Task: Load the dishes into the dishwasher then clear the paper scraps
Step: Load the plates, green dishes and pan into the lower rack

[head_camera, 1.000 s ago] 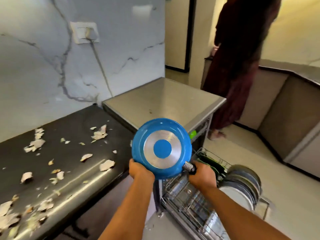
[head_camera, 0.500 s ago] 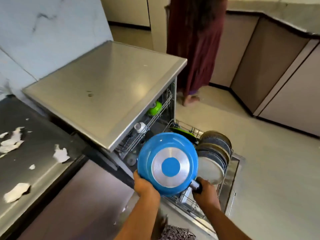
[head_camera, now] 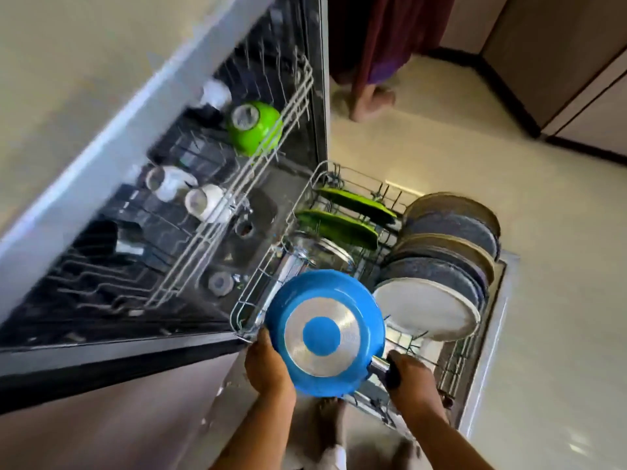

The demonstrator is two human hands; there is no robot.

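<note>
the blue frying pan (head_camera: 325, 334) is held in the air over the near left corner of the dishwasher's lower rack (head_camera: 243, 311), its base turned up toward the camera and its open side facing down and away. the left hand (head_camera: 268, 364) holds the pan's left rim, thumb on the edge, the other fingers hidden behind the pan, so i cannot tell how far they wrap. the right hand (head_camera: 412, 378) is closed in a full fist around the black handle (head_camera: 390, 369).

the pan's long axis, rim to handle, runs from upper left to lower right across the front of the rack, so both hands sit on the near side and the rack lies beyond and below them. the white plate (head_camera: 427, 308) stands just right of the pan, with the grey plates (head_camera: 451, 228) filed behind it. the glass lid (head_camera: 319, 249) and the green plates (head_camera: 339, 225) stand further back on the left side.

the only room i can judge is under the pan itself, in front of the glass lid (that spot is hidden by the pan). the lowering probably needs the handle kept clear of the white plate. the upper rack (head_camera: 271, 157) holds a green bowl (head_camera: 254, 127) and white cups (head_camera: 207, 201).
</note>
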